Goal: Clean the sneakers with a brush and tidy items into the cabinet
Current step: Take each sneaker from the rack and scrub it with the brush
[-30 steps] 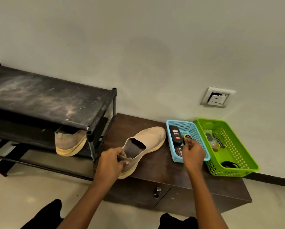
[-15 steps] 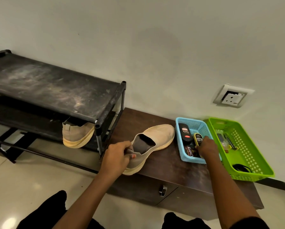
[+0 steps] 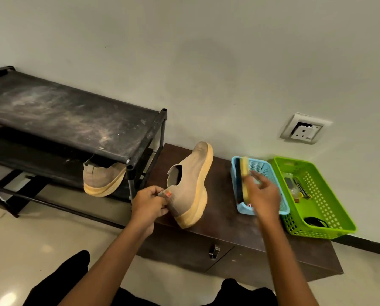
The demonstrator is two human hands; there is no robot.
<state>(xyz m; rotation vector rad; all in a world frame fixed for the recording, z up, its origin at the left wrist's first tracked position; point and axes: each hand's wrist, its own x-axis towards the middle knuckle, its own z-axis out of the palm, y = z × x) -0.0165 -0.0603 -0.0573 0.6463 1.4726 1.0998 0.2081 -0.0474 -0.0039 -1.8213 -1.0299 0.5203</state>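
the sneaker (image 3: 191, 184) lies on the cabinet top (image 3: 228, 224), left of its middle. its heel is at the front edge and its toe points to the back edge by the wall. it is tipped onto its side so the yellow sole faces right, probably so that side is open to the bristles. the left hand (image 3: 149, 203) comes in low from the front-left with the forearm stretched forward. its fingers are curled and pinch the knitted heel collar at the small orange tab, which looks like a steadying hold that stops the soft upper from folding. the right hand (image 3: 263, 195) is raised over the blue basket (image 3: 266, 171), which sits toward the right end of the top, with the wrist bent left toward the shoe. it grips the lower end of the brush (image 3: 242, 180), which stands nearly upright with its dark bristles facing the sneaker. motion blur hides exactly how the outer fingers lie. the brush is apart from the shoe, so scrubbing seems about to begin. the green basket (image 3: 330, 208) touches the blue one and overhangs the right front corner. the second sneaker (image 3: 105, 180) waits on the lower shelf of the dusty shoe rack (image 3: 63, 115), just left of the cabinet, and looks unbrushed. the cabinet door, with its metal handle (image 3: 214, 251), is closed, so tidying away comes later.
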